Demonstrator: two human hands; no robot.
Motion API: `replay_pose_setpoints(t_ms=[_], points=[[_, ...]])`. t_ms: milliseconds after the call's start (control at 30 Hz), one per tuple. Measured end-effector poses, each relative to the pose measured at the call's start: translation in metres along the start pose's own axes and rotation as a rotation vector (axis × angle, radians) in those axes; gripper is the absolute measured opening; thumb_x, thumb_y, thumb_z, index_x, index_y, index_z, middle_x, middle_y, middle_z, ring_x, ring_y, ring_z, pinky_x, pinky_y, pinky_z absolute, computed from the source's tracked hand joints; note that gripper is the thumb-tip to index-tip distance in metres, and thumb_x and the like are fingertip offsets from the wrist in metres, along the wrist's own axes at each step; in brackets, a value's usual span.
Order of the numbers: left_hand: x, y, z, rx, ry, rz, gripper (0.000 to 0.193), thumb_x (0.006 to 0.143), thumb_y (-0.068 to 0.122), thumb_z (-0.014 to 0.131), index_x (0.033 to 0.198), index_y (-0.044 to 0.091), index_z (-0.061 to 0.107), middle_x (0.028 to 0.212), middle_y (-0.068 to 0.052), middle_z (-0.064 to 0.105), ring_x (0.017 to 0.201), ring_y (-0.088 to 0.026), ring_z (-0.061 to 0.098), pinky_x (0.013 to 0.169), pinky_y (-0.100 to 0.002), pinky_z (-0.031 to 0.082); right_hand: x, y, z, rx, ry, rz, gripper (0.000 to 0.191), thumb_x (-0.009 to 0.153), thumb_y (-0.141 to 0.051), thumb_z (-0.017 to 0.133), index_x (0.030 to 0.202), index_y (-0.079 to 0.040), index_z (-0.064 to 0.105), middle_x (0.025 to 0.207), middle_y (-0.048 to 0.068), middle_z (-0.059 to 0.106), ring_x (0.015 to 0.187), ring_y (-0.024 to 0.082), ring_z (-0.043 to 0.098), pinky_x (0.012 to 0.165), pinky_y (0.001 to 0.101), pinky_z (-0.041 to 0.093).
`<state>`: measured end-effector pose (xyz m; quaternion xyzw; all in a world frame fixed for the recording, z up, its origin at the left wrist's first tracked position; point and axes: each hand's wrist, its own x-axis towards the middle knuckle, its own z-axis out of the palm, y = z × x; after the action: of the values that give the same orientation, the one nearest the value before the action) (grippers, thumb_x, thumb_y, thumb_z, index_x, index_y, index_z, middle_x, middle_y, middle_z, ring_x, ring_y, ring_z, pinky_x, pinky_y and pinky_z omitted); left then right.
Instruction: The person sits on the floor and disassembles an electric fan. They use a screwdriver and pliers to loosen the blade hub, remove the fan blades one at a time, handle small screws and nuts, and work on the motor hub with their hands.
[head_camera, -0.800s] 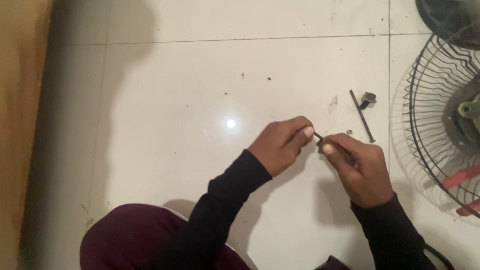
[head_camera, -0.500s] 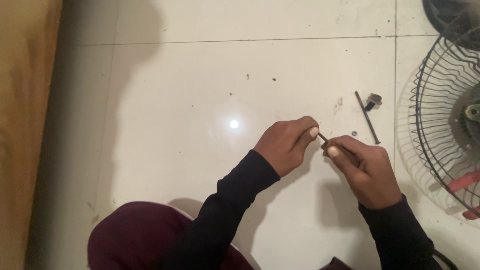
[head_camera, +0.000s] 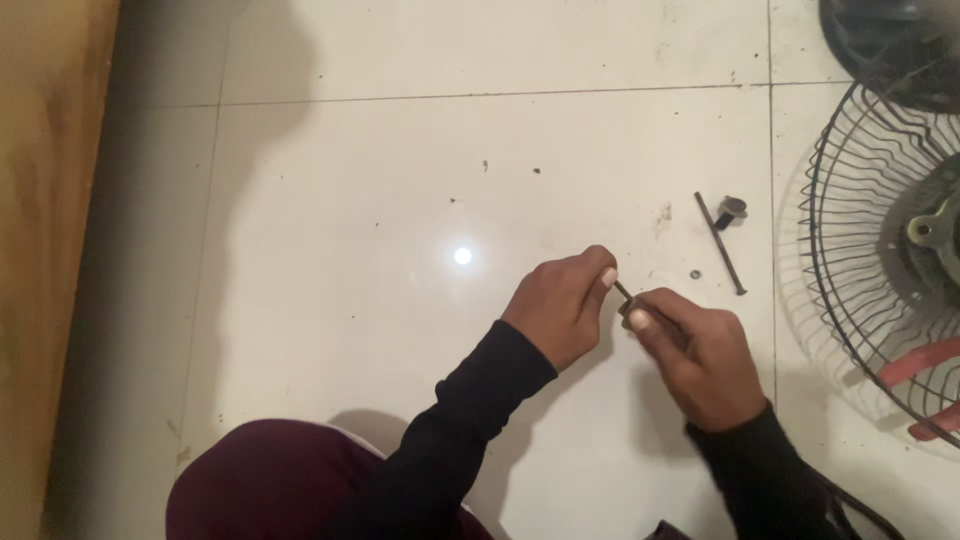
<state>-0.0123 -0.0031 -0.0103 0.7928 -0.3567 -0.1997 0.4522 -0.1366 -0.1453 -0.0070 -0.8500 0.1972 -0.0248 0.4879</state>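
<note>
A: What surface is this?

B: A pale tiled floor (head_camera: 400, 180), glossy, with grout lines, dark specks and a bright lamp glare (head_camera: 462, 256) near the middle. A brown wooden panel (head_camera: 45, 250) runs down the 9 o'clock edge.

A: And the hands?

B: Close together just right of centre. The left hand (head_camera: 560, 305) pinches one end of a small dark pin (head_camera: 623, 292) with its fingertips; the right hand (head_camera: 700, 350) is closed on the other end. Both wear black sleeves.

A: Anything around them?

B: At 2 o'clock from the hands lie a thin rod (head_camera: 721, 243), a small knob (head_camera: 732, 210) and a tiny washer (head_camera: 695, 273). A wire fan guard (head_camera: 860, 260) lies at the 3 o'clock edge.
</note>
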Motion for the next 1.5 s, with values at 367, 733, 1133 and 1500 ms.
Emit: replay_pose_setpoints(t_ms=[367,733,1133,1500], points=[[0.006,-0.008,-0.008,-0.039,0.070,-0.013,0.012,0.106,0.015,0.048,0.105,0.005,0.053,0.074,-0.018,0.062,0.073,-0.041,0.063,0.065,-0.050,0.047,-0.001,-0.005,-0.004,0.011,0.034,0.046,0.021,0.096,-0.018,0.063,0.100,0.000,0.073,0.062,0.010,0.065,0.051,0.017,0.050,0.050,0.0315,0.040],[0.013,-0.021,-0.010,0.096,0.109,-0.037,0.009,0.104,0.017,0.053,0.106,0.010,0.059,0.082,-0.017,0.069,0.084,-0.042,0.068,0.070,-0.050,0.050,0.004,-0.001,-0.008,0.005,0.034,-0.045,0.020,0.096,-0.019,0.062,0.098,-0.002,0.072,0.068,0.006,0.071,0.055,0.014,0.062,0.054,0.0300,0.048],[0.012,-0.021,-0.001,0.055,0.198,0.042,0.010,0.104,0.018,0.054,0.105,0.011,0.060,0.081,-0.016,0.070,0.081,-0.040,0.068,0.068,-0.048,0.052,0.007,-0.006,-0.008,-0.006,0.049,-0.056,0.018,0.097,-0.019,0.063,0.097,-0.002,0.071,0.068,0.006,0.069,0.057,0.014,0.062,0.055,0.0310,0.047],[0.006,-0.011,0.004,-0.109,0.244,0.030,0.011,0.109,0.017,0.045,0.109,0.006,0.048,0.072,-0.014,0.065,0.071,-0.038,0.069,0.063,-0.045,0.051,0.001,0.002,0.008,0.007,0.055,-0.002,0.016,0.095,-0.015,0.060,0.095,-0.001,0.068,0.059,0.009,0.062,0.048,0.017,0.055,0.050,0.0329,0.043]])
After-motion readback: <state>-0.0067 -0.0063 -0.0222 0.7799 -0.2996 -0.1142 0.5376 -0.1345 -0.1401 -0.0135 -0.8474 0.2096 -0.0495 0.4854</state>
